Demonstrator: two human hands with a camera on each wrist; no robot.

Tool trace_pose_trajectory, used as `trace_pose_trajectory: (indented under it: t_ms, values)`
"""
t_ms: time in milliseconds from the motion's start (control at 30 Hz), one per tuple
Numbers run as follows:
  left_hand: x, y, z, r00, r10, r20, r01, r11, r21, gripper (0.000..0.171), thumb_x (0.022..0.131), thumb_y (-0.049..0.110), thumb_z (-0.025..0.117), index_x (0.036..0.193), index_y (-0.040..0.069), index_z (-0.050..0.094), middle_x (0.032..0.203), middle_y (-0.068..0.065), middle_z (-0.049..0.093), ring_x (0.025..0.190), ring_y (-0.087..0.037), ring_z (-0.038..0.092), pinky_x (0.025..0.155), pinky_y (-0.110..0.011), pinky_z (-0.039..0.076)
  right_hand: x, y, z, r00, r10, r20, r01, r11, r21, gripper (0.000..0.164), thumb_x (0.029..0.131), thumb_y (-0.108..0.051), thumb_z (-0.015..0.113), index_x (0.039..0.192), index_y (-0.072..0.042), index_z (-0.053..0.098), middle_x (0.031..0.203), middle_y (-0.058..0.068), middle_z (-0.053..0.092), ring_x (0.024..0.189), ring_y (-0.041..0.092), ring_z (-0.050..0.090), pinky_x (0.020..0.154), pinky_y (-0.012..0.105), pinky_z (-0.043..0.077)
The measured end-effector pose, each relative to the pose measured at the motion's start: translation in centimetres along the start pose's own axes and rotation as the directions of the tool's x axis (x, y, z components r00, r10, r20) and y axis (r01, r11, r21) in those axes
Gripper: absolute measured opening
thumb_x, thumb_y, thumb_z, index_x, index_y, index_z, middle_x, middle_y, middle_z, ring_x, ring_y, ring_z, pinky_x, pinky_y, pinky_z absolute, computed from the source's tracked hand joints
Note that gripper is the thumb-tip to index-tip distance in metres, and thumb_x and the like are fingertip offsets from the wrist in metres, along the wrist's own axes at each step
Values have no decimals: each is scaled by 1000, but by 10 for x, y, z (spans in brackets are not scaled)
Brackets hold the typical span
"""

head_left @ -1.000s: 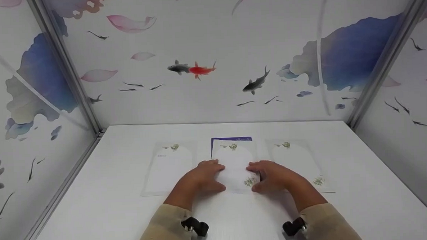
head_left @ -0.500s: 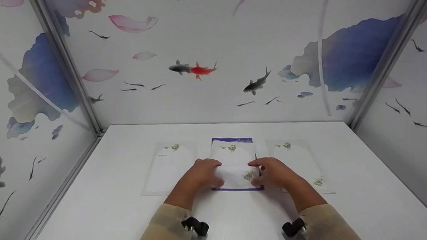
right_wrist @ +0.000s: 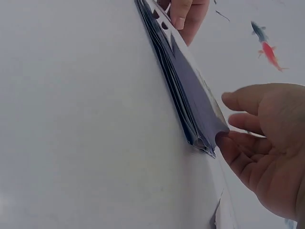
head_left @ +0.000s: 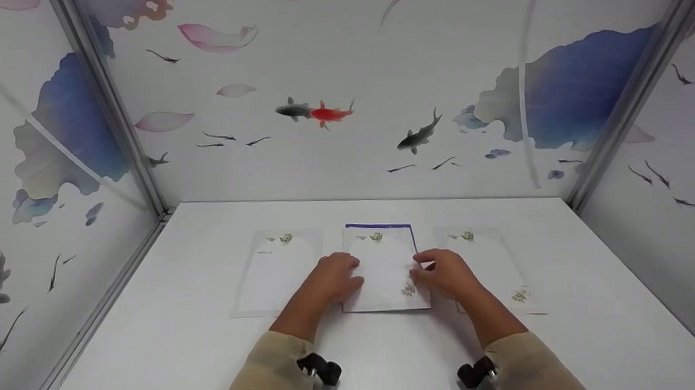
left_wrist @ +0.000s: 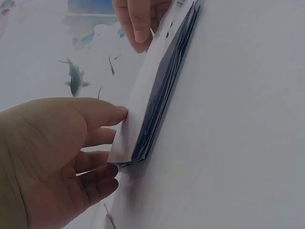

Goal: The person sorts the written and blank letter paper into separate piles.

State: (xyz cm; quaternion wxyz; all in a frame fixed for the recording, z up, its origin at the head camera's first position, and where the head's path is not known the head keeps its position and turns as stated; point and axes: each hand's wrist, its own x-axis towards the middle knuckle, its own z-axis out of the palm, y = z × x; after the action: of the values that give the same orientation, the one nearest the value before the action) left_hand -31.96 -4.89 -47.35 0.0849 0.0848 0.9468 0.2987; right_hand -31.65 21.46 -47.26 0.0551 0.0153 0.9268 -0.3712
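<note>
A white sheet of paper (head_left: 380, 267) with small green floral prints lies over a stack of blue-purple paper (head_left: 378, 225) in the middle of the table. The blue shows along its far and right edges. My left hand (head_left: 334, 277) holds the sheet's left side, thumb on its face and fingers partly hidden behind the edge. At the right side is my right hand (head_left: 445, 273), fingers loosely bent; in the right wrist view one fingertip (right_wrist: 222, 138) meets the corner while the thumb stands slightly off. The stack's layered dark edges (left_wrist: 159, 100) appear in the left wrist view.
Similar floral sheets lie on either side: a left sheet (head_left: 275, 280) with a short printed line, and a right sheet (head_left: 485, 259) partly under my right forearm. The white table (head_left: 155, 356) meets patterned panels (head_left: 346, 160) at its back and sides.
The white sheet has shifted over the stack: blue showed at the near edge half a second ago, and now shows at the far and right edges. My right hand has moved slightly outward and away.
</note>
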Motion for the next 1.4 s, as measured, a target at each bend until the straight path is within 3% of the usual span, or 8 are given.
trace_pose_trajectory:
  t_ms: [200,400,567,767,967,1133,1233,1400]
  values:
    - [6,-1,5,988,-113,-107,91,977,-194,59,101,13,69,157,9,52,164,-13,53,157,-34,45,130,-51,37,3,-3,1,992,124,-20,-119,981,156,60,98,-21,76,153,-9,58,151,15,63,134,33,65,111,48,58]
    - [4,-2,3,976,-169,-138,111,929,-353,56,97,7,67,152,5,57,154,-15,62,148,-34,55,124,-50,46,5,-4,2,992,121,-23,-115,974,194,54,99,-15,73,150,-5,60,141,17,68,124,29,67,102,39,61]
    - [3,-3,2,976,-163,-143,97,919,-383,53,96,7,68,148,4,61,143,-14,68,140,-32,62,118,-47,51,3,-1,-1,994,100,-41,-89,971,222,45,103,-14,65,147,-6,64,138,16,68,116,25,66,87,28,59]
    - [6,5,6,975,-161,-152,82,900,-428,52,97,7,65,149,8,62,145,-12,68,143,-30,60,122,-47,47,0,8,-11,995,89,-48,-72,956,284,43,106,-12,61,148,-6,63,139,18,67,114,25,69,88,29,61]
    - [9,34,23,981,-104,-166,9,869,-494,54,100,10,61,154,10,58,149,-9,66,135,-26,65,118,-46,51,-2,32,-38,989,135,-60,-110,943,315,44,109,-18,59,153,-10,59,145,17,63,125,27,67,99,32,62]
    - [9,69,44,985,-123,-123,39,845,-534,59,101,11,63,159,14,51,155,-5,62,131,-21,66,114,-42,55,-9,61,-67,986,152,-71,-122,941,317,47,111,-22,58,156,-12,56,153,17,59,135,29,62,108,35,59]
    - [7,87,56,988,-120,-92,49,831,-555,61,100,11,66,160,17,51,156,-2,61,130,-19,66,109,-40,58,-15,78,-83,983,165,-75,-135,941,310,48,111,-25,58,157,-13,54,154,17,58,136,29,61,105,31,60]
    - [3,111,73,992,-92,-87,24,814,-581,61,99,10,69,157,17,54,154,-3,61,122,-17,67,103,-39,61,-24,98,-104,975,197,-99,-158,938,308,49,111,-26,58,158,-11,53,151,17,59,131,25,62,88,16,59]
